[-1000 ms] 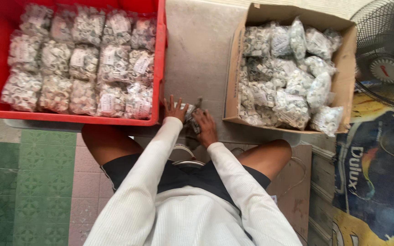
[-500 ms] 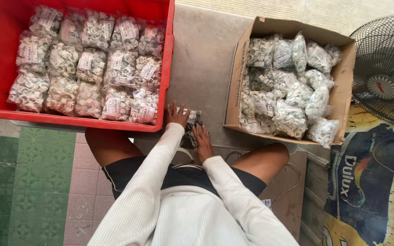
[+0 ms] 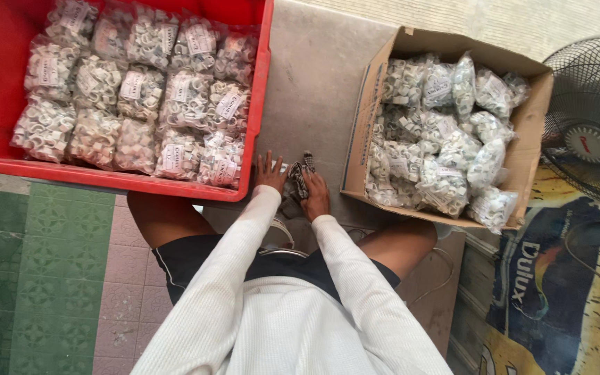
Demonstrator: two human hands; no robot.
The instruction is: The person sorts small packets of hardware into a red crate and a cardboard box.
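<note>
Sitting at the lower middle of the frame, a person in a white long-sleeved top and dark shorts is reaching both arms forward to a small dark, patterned object (image 3: 300, 178) lying on the grey floor (image 3: 314, 90) between two containers. The left hand (image 3: 270, 173) is resting flat just beside it with fingers spread wide, while the right hand (image 3: 315, 194) is closing over the object's near end, gripping it; what the object is cannot be told at this size. A red plastic crate (image 3: 262, 104) is filling the upper left of the frame, packed with rows of clear bags of small white parts (image 3: 175, 90), each bearing a white label. A cardboard box (image 3: 359, 139) is sitting at the upper right, heaped loosely with similar bags. A black floor fan (image 3: 592, 125) is standing at the right edge, beside the box.
</note>
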